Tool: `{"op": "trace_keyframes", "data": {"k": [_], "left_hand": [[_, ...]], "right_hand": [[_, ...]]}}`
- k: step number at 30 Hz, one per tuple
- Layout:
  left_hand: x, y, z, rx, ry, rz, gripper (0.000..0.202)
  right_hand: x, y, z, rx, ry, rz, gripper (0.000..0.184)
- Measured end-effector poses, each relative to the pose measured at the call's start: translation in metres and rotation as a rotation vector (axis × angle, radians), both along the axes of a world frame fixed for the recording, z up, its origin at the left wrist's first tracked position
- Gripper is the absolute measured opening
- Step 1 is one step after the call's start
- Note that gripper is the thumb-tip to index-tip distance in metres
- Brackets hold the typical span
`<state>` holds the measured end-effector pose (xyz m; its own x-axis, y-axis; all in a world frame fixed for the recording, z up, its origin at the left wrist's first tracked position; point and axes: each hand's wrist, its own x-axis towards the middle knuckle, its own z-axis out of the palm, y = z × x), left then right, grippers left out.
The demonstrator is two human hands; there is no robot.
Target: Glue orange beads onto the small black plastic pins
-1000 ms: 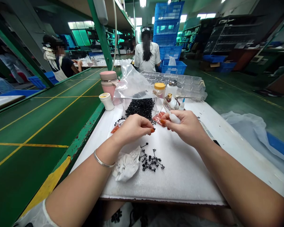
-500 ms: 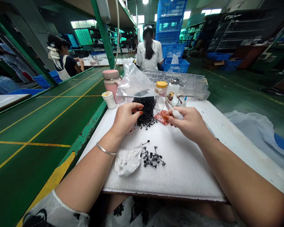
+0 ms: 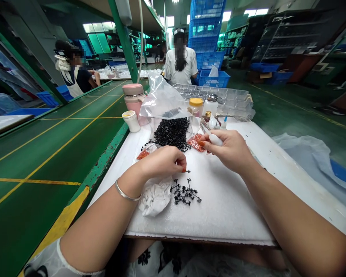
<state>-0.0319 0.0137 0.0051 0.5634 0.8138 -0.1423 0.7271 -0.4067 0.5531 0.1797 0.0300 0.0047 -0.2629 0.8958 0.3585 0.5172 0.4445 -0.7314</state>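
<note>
My left hand point(image 3: 163, 162) is closed in a pinch on a small black part, held just above a little cluster of black parts point(image 3: 185, 192) on the white foam mat point(image 3: 219, 200). Beside that cluster lies a crumpled white cloth point(image 3: 154, 197). My right hand point(image 3: 230, 149) is closed around a small white squeeze bottle point(image 3: 215, 139), its tip pointing left. Behind both hands sits a large heap of black parts point(image 3: 172, 132) spilling from a clear plastic bag point(image 3: 163, 100). Small red pieces in bags point(image 3: 196, 141) lie next to the heap.
A pink flask point(image 3: 133, 99), a white cup point(image 3: 132, 121), a yellow-lidded jar point(image 3: 196, 106) and small bottles stand at the mat's back. Clear compartment trays point(image 3: 233, 102) lie behind them. A green conveyor point(image 3: 60, 142) runs along the left. Two other people work farther back near blue crates point(image 3: 207, 34).
My left hand reached to the black heap half a second ago and has come back toward me with a small part, down to the little cluster. My right hand has stayed put.
</note>
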Motion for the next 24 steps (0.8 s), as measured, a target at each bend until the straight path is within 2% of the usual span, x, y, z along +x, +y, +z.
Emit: {"op": "trace_keyframes", "data": {"k": [6,9,16,24], "left_hand": [[-0.004,0.004,0.002,-0.247,-0.519,0.134,0.010],[-0.003,0.004,-0.001,-0.306,-0.661,0.189,0.016],[0.001,0.004,-0.008,-0.433,-0.834,0.230,0.029],[-0.002,0.007,-0.014,-0.405,-0.875,0.264,0.028]], "right_hand": [[0.001,0.001,0.000,-0.036,0.026,-0.009,0.019],[0.001,-0.001,0.001,-0.078,0.065,0.044,0.021],[-0.002,-0.007,0.005,-0.096,0.054,0.161,0.019],[-0.004,-0.010,0.008,-0.100,0.037,0.133,0.015]]}}
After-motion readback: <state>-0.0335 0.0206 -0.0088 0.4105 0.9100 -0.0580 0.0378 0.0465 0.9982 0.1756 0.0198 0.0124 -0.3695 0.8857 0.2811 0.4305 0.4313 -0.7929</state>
